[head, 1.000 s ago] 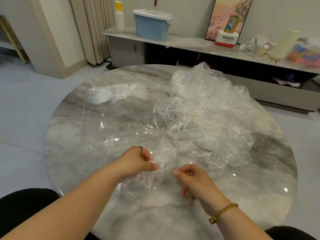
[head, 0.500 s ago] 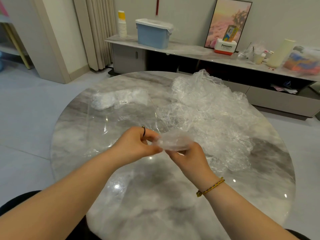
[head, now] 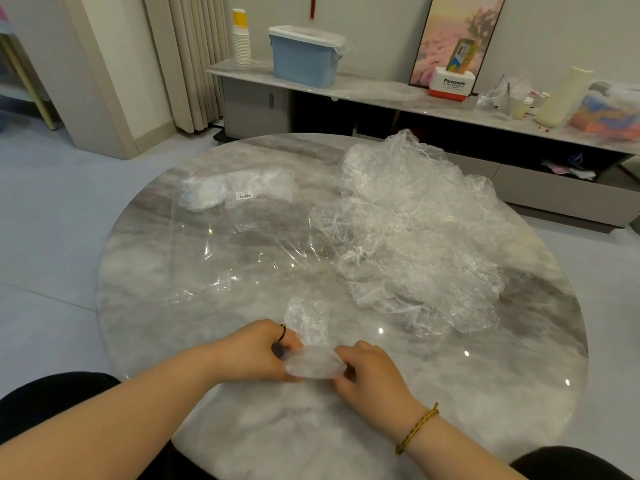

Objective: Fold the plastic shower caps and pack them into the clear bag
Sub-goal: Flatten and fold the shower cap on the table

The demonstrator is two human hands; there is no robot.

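Two hands meet near the 6 o'clock edge of the round marble table (head: 485,393); the left hand (head: 258,351) and the right hand (head: 370,374) curl their fingers round one small folded shower cap (head: 315,365), pinching it from either side; at 10 o'clock the clear bag (head: 242,237) lies flat, white caps (head: 204,194) bunched at its far end; from 1 to 3 o'clock sprawls a crumpled heap of unfolded caps (head: 415,230); beyond, at 12 o'clock, a blue bin (head: 303,60) stands on a sideboard (head: 374,90).

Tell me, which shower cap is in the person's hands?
The small folded cap pinched between the left hand and right hand. The others lie untouched: a loose pile at right, a white bundle in the bag.
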